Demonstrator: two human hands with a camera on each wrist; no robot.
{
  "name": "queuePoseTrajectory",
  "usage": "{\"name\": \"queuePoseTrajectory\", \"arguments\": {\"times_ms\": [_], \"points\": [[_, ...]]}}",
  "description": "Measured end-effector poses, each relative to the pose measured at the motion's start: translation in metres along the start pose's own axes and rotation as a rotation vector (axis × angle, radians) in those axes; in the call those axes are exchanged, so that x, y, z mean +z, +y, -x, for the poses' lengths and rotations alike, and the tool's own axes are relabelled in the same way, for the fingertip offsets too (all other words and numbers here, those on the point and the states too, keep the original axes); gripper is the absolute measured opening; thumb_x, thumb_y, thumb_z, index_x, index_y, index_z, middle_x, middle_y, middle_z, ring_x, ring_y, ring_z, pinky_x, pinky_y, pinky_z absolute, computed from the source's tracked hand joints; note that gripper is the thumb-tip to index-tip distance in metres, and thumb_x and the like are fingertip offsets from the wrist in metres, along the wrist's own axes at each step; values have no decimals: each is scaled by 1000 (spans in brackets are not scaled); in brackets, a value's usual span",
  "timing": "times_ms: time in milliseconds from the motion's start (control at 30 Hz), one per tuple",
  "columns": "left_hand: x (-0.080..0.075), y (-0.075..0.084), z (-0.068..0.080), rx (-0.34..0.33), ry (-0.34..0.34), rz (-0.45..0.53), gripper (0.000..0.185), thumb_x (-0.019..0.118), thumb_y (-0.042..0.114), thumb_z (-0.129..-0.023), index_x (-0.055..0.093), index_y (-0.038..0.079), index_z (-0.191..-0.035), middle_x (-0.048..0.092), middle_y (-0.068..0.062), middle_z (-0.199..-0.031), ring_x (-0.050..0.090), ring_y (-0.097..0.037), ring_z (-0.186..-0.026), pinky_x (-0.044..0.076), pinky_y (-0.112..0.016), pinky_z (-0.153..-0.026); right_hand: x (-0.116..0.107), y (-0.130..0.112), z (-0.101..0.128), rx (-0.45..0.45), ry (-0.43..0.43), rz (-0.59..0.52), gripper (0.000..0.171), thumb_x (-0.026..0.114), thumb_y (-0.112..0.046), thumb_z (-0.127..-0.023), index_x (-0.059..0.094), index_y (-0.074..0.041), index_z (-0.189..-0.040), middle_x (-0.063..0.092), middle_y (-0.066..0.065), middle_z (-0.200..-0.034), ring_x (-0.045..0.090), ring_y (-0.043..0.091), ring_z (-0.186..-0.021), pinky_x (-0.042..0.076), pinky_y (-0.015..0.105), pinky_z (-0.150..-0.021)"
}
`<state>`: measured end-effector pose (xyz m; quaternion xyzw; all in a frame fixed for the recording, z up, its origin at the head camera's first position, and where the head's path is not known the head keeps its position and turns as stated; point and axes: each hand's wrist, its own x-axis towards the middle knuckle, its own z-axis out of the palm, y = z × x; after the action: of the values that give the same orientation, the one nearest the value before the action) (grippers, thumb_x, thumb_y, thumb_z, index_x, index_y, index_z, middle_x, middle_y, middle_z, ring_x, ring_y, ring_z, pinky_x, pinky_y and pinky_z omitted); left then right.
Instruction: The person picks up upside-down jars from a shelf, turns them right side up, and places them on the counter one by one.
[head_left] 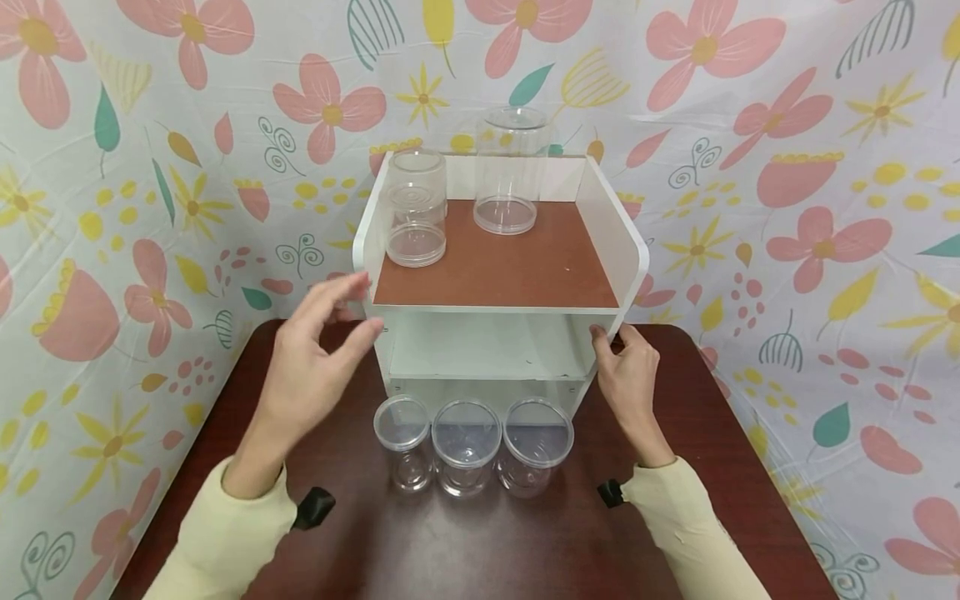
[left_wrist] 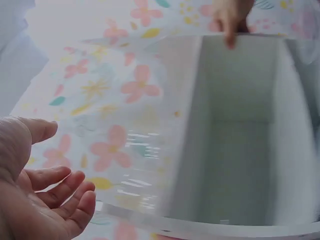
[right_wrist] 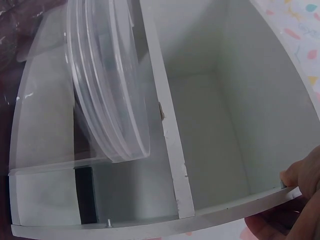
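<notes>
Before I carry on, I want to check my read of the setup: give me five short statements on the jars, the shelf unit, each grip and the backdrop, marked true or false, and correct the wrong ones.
1. Three clear jars stand in a row on the table, in front of the shelf unit. True.
2. The left grip is holding a jar. False: it holds nothing and is beside the unit's left side.
3. The right grip pinches the edge of the unit's right side. True.
4. No jar stands on top of the unit. False: a tall jar stands toward the back of its brown top panel.
5. The backdrop has a flower pattern. True.
</notes>
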<state>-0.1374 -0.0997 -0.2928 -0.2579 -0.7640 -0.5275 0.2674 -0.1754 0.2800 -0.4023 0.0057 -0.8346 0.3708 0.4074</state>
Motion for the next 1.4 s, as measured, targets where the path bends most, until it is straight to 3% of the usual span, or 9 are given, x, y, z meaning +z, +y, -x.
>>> {"name": "queuePoseTrajectory", "arguments": {"times_ms": [167,333,533,667,767,1000,1100,1333,1400], "points": [[-8,8,-42,-12,-43,-3,50,75,2,-94,61,2,-142,64,-9,-132,62,-23,-113,50,-28,-94,0,0,-1,0,1,-5,16,72,-7,-95,71,7,-87,66,20,-72,58,26,-62,35,16,-59],[-16,7,-84,-26,-124,-38,54,74,8,-95,57,1,-145,62,-12,-136,59,-25,-124,48,-34,-102,0,-1,-1,4,-6,-7,16,73,-8,-94,72,7,-88,68,20,-75,60,27,-63,36,14,-60],[-15,0,-125,-134,-265,-132,65,74,28,-96,50,7,-153,58,-10,-145,54,-26,-131,43,-34,-109,-2,-1,-1,14,-6,-10,16,73,-8,-95,72,7,-90,70,20,-77,63,29,-65,36,12,-61],[-11,-5,-146,-214,-354,-205,72,71,39,-97,44,10,-157,52,-10,-152,52,-30,-136,41,-42,-112,-2,-1,-1,23,-6,-12,16,73,-8,-94,72,7,-90,70,20,-77,63,29,-66,36,12,-61],[-8,-10,-158,-251,-421,-255,76,69,45,-97,41,12,-159,47,-8,-157,48,-31,-140,38,-47,-114,-2,-1,0,24,-9,-10,16,73,-9,-94,72,7,-91,70,21,-78,64,29,-67,36,12,-61],[0,-23,-176,-266,-529,-345,84,69,48,-96,36,6,-160,37,-13,-163,38,-31,-147,33,-50,-117,-2,-1,0,17,-13,-1,15,73,-9,-94,72,6,-92,71,20,-79,63,29,-67,36,12,-62],[2,-27,-179,-285,-560,-393,89,69,51,-94,32,5,-161,33,-16,-164,34,-33,-148,32,-52,-117,-3,-2,0,20,-15,0,16,73,-9,-94,72,6,-91,70,20,-79,63,29,-67,36,13,-61],[8,-36,-182,-303,-616,-460,96,69,55,-93,30,-2,-160,20,-20,-168,8,-34,-157,17,-51,-124,-4,-3,0,23,-19,5,16,73,-10,-94,72,6,-91,71,20,-79,63,29,-67,36,14,-61],[9,-39,-182,-297,-611,-465,97,69,56,-93,31,-3,-159,21,-20,-168,10,-36,-156,18,-51,-123,-4,-2,0,23,-20,3,16,73,-9,-94,72,6,-91,71,20,-79,63,29,-67,36,14,-61]]}}
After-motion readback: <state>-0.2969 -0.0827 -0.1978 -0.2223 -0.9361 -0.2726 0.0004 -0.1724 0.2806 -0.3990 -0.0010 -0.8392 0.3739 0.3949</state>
